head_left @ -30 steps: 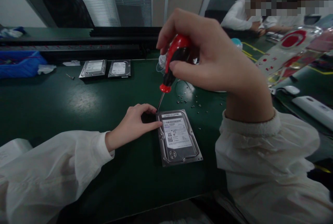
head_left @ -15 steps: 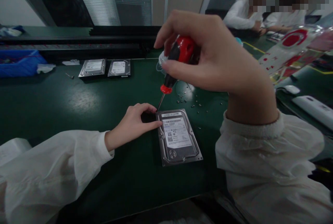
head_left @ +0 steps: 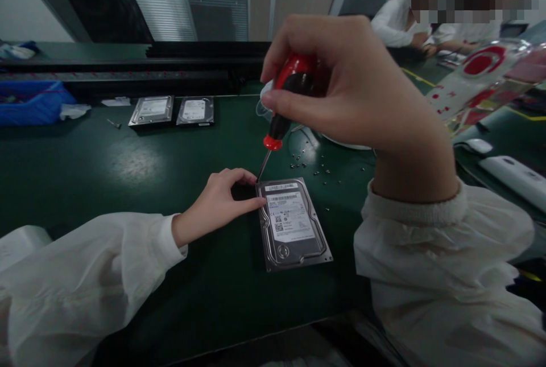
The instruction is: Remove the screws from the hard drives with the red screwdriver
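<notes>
A silver hard drive [head_left: 293, 225] with a white label lies flat on the green table [head_left: 200, 310]. My left hand [head_left: 226, 199] grips its far left corner, with the thumb on the top edge and the fingers at the far side. Above it, my right hand [head_left: 328, 77] is wrapped round the handle of a red and black screwdriver [head_left: 279, 122]. The screwdriver leans, and its tip meets the drive's far left corner beside my left fingertips. Any screw under the tip is too small to make out. Several small loose screws [head_left: 316, 173] lie beyond the drive.
Two more hard drives [head_left: 152, 111] rest at the back left, near a blue bin [head_left: 36, 104]. A clear and red plastic package [head_left: 478, 85] and a white power strip [head_left: 514, 182] are on the right. A person in white sleeves [head_left: 394, 20] sits across at the back right.
My right hand has turned the screwdriver handle a little and shifted slightly right. The tip stays at the same corner. My left hand and the drive have not moved.
</notes>
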{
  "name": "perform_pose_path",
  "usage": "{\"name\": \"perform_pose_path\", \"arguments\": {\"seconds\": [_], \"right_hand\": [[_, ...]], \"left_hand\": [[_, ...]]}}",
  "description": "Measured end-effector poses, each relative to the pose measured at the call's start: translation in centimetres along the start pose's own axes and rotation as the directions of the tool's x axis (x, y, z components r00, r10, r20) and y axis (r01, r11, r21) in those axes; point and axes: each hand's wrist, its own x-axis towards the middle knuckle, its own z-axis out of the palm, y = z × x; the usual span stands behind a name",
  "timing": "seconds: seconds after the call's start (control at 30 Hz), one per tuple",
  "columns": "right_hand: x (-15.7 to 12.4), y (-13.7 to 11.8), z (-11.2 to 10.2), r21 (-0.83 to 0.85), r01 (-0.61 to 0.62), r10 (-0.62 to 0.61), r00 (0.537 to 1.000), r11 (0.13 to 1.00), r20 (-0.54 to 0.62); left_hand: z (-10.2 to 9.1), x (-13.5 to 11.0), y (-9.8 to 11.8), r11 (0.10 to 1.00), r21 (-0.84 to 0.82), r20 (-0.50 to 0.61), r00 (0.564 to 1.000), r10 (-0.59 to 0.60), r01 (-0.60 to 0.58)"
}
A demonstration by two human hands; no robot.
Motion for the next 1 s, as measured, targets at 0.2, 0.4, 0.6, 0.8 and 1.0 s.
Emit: {"name": "perform_pose_path", "arguments": {"seconds": [0.2, 0.4, 0.6, 0.8, 1.0], "right_hand": [[-0.1, -0.7, -0.3, 0.02, -0.059, 0.058, 0.998, 0.998, 0.033], [0.0, -1.0, -0.3, -0.038, -0.075, 0.075, 0.997, 0.996, 0.01], [-0.1, -0.9, -0.2, 0.013, -0.068, 0.067, 0.997, 0.998, 0.046], [-0.1, -1.0, -0.3, -0.014, -0.093, 0.094, 0.995, 0.996, 0.033], [-0.1, -1.4, -0.2, 0.025, -0.071, 0.068, 0.994, 0.997, 0.089]], "left_hand": [[0.0, 0.0, 0.0, 1.0, -0.003, 0.004, 1.0, 0.007, -0.007], [0.1, 0.0, 0.0, 1.0, 0.007, -0.001, 1.0, 0.006, -0.006], [0.0, 0.0, 0.0, 1.0, 0.007, 0.005, 1.0, 0.008, -0.008], [0.0, 0.0, 0.2, 1.0, 0.013, -0.002, 1.0, -0.009, 0.009], [0.1, 0.0, -0.1, 1.0, 0.009, -0.003, 1.0, 0.014, -0.014]]}}
